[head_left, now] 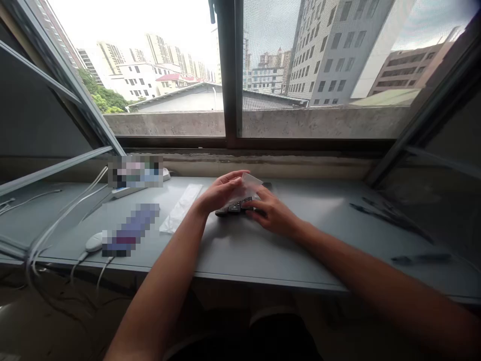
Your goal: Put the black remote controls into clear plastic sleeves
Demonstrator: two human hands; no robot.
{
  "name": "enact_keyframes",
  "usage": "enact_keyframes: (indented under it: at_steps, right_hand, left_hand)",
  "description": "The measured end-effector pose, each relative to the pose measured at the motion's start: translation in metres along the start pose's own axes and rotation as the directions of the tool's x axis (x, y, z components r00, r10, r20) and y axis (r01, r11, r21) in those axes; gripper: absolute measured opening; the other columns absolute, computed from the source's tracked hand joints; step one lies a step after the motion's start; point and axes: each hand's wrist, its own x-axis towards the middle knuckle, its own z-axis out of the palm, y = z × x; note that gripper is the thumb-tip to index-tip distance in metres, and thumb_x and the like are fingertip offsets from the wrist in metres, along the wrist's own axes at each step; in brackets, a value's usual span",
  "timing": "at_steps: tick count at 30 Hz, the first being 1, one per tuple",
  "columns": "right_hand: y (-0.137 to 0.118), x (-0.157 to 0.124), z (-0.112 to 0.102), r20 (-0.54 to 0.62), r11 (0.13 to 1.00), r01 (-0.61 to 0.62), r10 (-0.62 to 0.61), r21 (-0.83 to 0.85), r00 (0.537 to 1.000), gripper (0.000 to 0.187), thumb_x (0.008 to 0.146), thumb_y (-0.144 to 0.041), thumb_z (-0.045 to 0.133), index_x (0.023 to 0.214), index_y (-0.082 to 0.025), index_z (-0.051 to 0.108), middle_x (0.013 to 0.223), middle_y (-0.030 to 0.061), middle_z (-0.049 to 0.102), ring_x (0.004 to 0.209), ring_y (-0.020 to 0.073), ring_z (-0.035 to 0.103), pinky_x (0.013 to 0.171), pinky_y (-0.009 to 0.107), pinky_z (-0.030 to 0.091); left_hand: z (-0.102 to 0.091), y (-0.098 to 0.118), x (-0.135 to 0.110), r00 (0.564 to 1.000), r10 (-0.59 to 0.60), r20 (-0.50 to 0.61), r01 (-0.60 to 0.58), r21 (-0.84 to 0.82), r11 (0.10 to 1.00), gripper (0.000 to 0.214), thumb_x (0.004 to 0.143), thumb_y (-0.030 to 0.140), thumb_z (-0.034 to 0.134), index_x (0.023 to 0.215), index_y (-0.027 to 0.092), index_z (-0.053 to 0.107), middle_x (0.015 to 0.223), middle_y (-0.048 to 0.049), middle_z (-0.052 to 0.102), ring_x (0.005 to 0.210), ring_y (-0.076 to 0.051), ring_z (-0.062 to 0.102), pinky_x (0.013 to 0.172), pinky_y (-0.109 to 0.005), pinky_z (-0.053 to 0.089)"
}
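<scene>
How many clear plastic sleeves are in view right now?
2. One sleeve is pinched in the left hand above the black remote; a second sleeve lies flat on the desk left of that hand. Another could be hidden under the hands.

The wrap (248, 184) looks like thin, clear, glossy plastic; the remote (233, 207) dark matt plastic; the desk (263, 250) smooth, matt grey.

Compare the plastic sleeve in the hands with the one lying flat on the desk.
Held sleeve is raised off the desk in left hand, over the dark remote right hand grips; desk sleeve lies flat, untouched. Held sleeve looks bent; desk sleeve is straight. Both are clear plastic.
</scene>
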Motion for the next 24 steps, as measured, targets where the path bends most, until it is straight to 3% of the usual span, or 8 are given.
enact_keyframes:
  at_steps: [2,4,7,11,15,19,21,24]
  right_hand:
    - [-0.002,0.001,-0.001,-0.007,0.993,0.069,-0.069,0.094,0.998,0.028,0.106,-0.025,0.069,0.130,-0.031,0.080,0.158,0.0130,0.060,0.149,0.0362,0.055,0.121,0.062,0.051]
    - [-0.005,0.002,-0.001,-0.019,0.978,0.119,-0.118,0.170,0.993,0.037,0.106,-0.023,0.068,0.141,-0.033,0.074,0.153,0.0120,0.065,0.147,0.0341,0.057,0.122,0.060,0.051]
    - [-0.010,0.003,0.000,-0.044,0.964,0.148,-0.142,0.221,0.989,0.050,0.107,-0.023,0.068,0.156,-0.032,0.064,0.145,0.0110,0.072,0.146,0.0331,0.059,0.124,0.060,0.050]
    - [-0.017,0.004,0.000,-0.093,0.960,0.162,-0.144,0.230,0.985,0.045,0.106,-0.027,0.071,0.151,-0.030,0.068,0.138,0.0114,0.076,0.139,0.0329,0.066,0.120,0.057,0.055]
    - [-0.021,0.005,-0.002,-0.231,0.973,0.063,-0.011,0.221,0.973,0.029,0.106,-0.026,0.072,0.135,-0.028,0.074,0.131,0.0112,0.076,0.121,0.0289,0.075,0.108,0.049,0.062]
    - [-0.020,0.005,-0.002,-0.382,0.962,-0.083,0.182,0.261,0.906,0.008,0.103,-0.029,0.076,0.109,-0.026,0.071,0.108,0.0078,0.073,0.099,0.0254,0.073,0.089,0.043,0.065]
    - [-0.018,0.005,0.000,-0.413,0.936,-0.133,0.268,0.326,0.870,0.012,0.102,-0.030,0.077,0.104,-0.025,0.066,0.101,0.0051,0.068,0.088,0.0215,0.070,0.082,0.040,0.065]
    - [-0.017,0.003,0.003,-0.370,0.883,-0.178,0.355,0.434,0.859,0.025,0.101,-0.032,0.077,0.120,-0.026,0.062,0.104,0.0026,0.066,0.074,0.0154,0.067,0.069,0.033,0.062]
  left_hand:
    - [0.004,0.004,-0.005,0.998,-0.009,0.056,0.012,-0.057,0.998,0.052,0.089,0.039,0.091,0.136,0.020,0.078,0.110,-0.0108,0.079,0.096,-0.020,0.076,0.091,-0.031,0.060]
    - [0.006,0.007,-0.008,0.999,0.027,0.040,-0.023,-0.102,0.995,0.053,0.089,0.037,0.092,0.138,0.021,0.078,0.102,-0.0071,0.078,0.089,-0.018,0.075,0.087,-0.028,0.059]
    - [0.006,0.010,-0.006,0.994,0.101,-0.042,-0.106,-0.151,0.983,0.053,0.091,0.034,0.090,0.141,0.025,0.076,0.093,-0.0020,0.076,0.081,-0.014,0.073,0.081,-0.025,0.058]
    - [0.002,0.007,0.003,0.966,0.185,-0.181,-0.219,-0.193,0.956,0.049,0.090,0.030,0.090,0.137,0.026,0.077,0.094,0.0001,0.077,0.084,-0.012,0.072,0.083,-0.023,0.057]
    - [-0.001,0.005,0.010,0.951,0.164,-0.262,-0.219,-0.198,0.955,0.035,0.093,0.034,0.086,0.125,0.021,0.079,0.105,-0.0047,0.081,0.088,-0.015,0.074,0.081,-0.024,0.056]
    - [0.000,0.002,0.008,0.994,0.012,-0.113,-0.029,-0.157,0.987,0.045,0.095,0.056,0.081,0.116,0.016,0.081,0.111,-0.0134,0.081,0.093,-0.023,0.076,0.081,-0.031,0.059]
    - [0.000,-0.001,0.005,0.998,-0.025,-0.058,0.020,-0.082,0.996,0.044,0.089,0.049,0.089,0.117,0.016,0.082,0.112,-0.0141,0.081,0.097,-0.024,0.077,0.085,-0.033,0.060]
    - [0.000,-0.005,0.004,0.997,-0.024,-0.068,0.023,-0.018,1.000,0.040,0.080,0.034,0.098,0.112,0.016,0.083,0.106,-0.0109,0.081,0.096,-0.021,0.076,0.090,-0.032,0.058]
